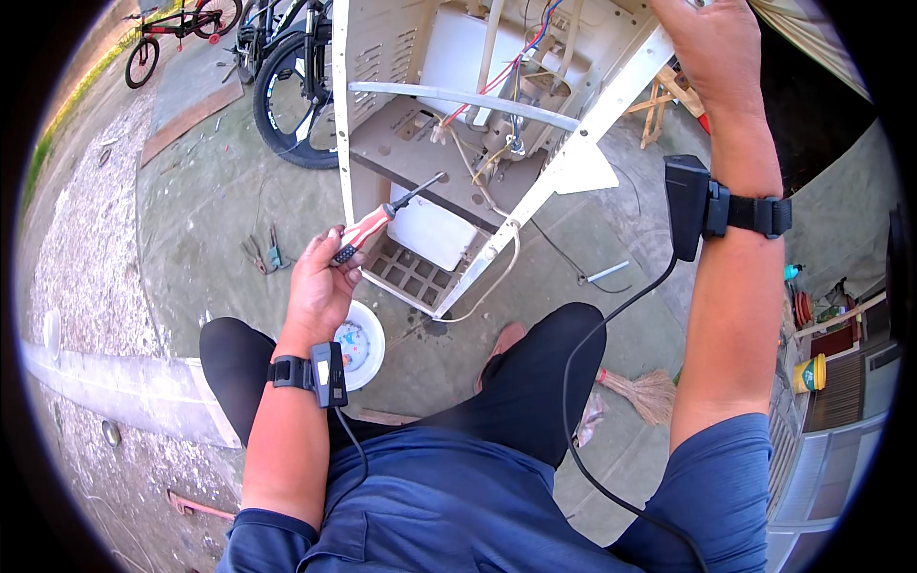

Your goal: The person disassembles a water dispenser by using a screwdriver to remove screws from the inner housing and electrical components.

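My left hand (325, 279) is closed around the handle of a screwdriver (365, 235), red and white with a black end. Its dark shaft points up and right over the open front of a pale metal appliance cabinet (557, 181). Inside the cabinet are red and blue wires (497, 81), hoses and a white panel (432, 232). A pale strip (458, 98) crosses the opening. My right hand (714, 57) grips the cabinet's far right edge; its fingertips are cut off by the upper border.
By my left knee stands a white bucket (367, 346) with small items inside. Pliers (274, 256) lie on the concrete floor to the left. A bicycle (294, 105) stands behind the cabinet. A straw broom (642, 393) lies at right. Cables run from both wrist straps.
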Tool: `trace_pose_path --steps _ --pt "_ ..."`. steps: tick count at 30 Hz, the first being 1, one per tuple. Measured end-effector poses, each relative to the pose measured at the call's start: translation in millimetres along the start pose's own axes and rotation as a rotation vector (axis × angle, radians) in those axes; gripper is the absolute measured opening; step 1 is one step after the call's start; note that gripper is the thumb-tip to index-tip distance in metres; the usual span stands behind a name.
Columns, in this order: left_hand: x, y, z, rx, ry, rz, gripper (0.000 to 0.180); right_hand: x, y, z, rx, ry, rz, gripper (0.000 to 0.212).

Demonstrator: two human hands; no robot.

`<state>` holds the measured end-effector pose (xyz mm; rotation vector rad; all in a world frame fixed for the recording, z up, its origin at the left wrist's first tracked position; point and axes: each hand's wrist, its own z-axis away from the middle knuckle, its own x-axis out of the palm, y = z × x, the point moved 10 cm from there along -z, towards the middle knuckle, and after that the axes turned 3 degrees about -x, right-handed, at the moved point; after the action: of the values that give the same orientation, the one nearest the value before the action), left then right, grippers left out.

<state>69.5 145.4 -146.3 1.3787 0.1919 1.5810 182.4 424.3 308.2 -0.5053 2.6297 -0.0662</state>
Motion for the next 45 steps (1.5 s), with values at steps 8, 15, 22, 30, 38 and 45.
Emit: trace_pose_path --steps 8,15,22,30,38,45 --pt "76 81 37 0.315 -0.127 -0.156 0.027 -1 4 0 -0.061 0.028 -0.070 0.049" --pt "134 116 80 0.559 -0.181 -0.363 0.026 -1 -2 4 -0.045 0.048 -0.104 0.048" --pt "198 117 151 1.139 -0.147 -0.860 0.033 -4 -8 3 0.037 0.018 -0.012 0.049" --pt "224 99 178 1.346 -0.237 -1.071 0.037 -6 -8 2 0.058 0.020 0.018 0.049" --pt "220 102 181 1.398 -0.156 -1.036 0.041 -4 -6 2 -0.047 0.031 0.006 0.050" --pt "218 101 178 1.388 -0.148 -1.043 0.041 -5 -8 2 0.010 0.031 0.044 0.051"
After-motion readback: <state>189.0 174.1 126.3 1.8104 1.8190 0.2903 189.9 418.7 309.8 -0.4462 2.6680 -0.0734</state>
